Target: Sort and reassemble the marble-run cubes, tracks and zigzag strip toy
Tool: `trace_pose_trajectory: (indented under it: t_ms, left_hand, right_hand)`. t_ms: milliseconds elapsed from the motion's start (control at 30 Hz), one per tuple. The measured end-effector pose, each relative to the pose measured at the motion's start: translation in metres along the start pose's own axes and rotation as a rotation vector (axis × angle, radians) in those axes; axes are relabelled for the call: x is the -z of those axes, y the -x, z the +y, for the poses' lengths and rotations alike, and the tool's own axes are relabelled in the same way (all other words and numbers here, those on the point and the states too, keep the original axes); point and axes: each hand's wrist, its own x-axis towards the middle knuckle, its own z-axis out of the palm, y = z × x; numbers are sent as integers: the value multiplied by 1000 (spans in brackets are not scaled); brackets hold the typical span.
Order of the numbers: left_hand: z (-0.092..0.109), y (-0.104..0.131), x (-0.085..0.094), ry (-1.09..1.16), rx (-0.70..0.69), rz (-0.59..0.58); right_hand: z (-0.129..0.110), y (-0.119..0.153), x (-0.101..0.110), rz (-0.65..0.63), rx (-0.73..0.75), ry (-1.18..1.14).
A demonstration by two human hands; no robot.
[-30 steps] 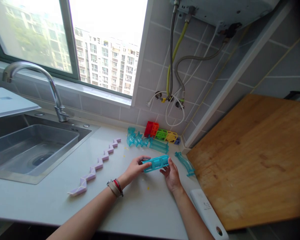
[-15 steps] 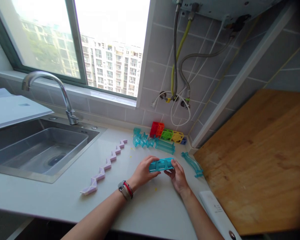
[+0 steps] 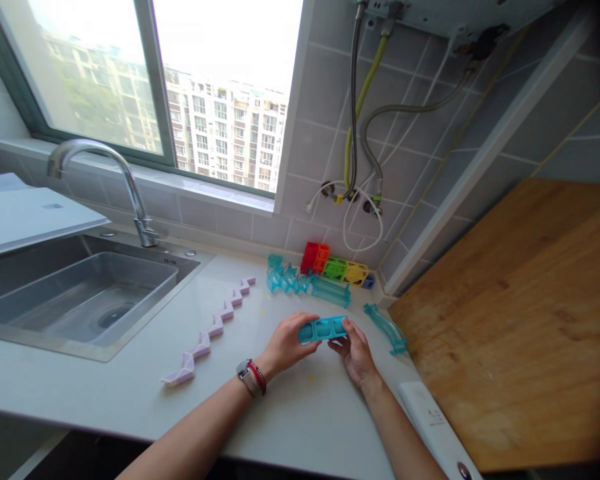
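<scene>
A blue plastic frame piece [image 3: 324, 329] with rectangular openings is held between both hands above the white counter. My left hand [image 3: 291, 341] grips its left end, thumb below and fingers over the top. At the right end, my right hand [image 3: 355, 353] pinches it between thumb and fingers. Behind it lie translucent teal track pieces [image 3: 330, 291] and twisted teal pieces [image 3: 283, 279]. Red [image 3: 310, 257], green [image 3: 335, 268] and yellow [image 3: 355, 273] blocks stand against the wall. A curved teal piece [image 3: 386, 329] lies to the right.
A zigzag lilac strip [image 3: 215, 327] lies on the counter [image 3: 130, 400], left of my hands. Further left are a sink [image 3: 100, 347] and a faucet [image 3: 130, 183]. A wooden board [image 3: 520, 320] and a white device [image 3: 433, 420] are at the right.
The blue frame piece has turned slightly in my hands, so its openings face the camera more. Both hands keep about the same position and hold.
</scene>
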Motion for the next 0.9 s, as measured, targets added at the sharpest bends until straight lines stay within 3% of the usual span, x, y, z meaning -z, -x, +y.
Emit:
trace_pose_trajectory:
  t_ms: [567, 900]
  left_hand:
    - [-3, -1, 0, 6, 42, -54]
    - [1, 0, 2, 1, 64, 6]
  right_hand:
    - [1, -2, 2, 76, 47, 1]
    - [-1, 0, -1, 35, 37, 2]
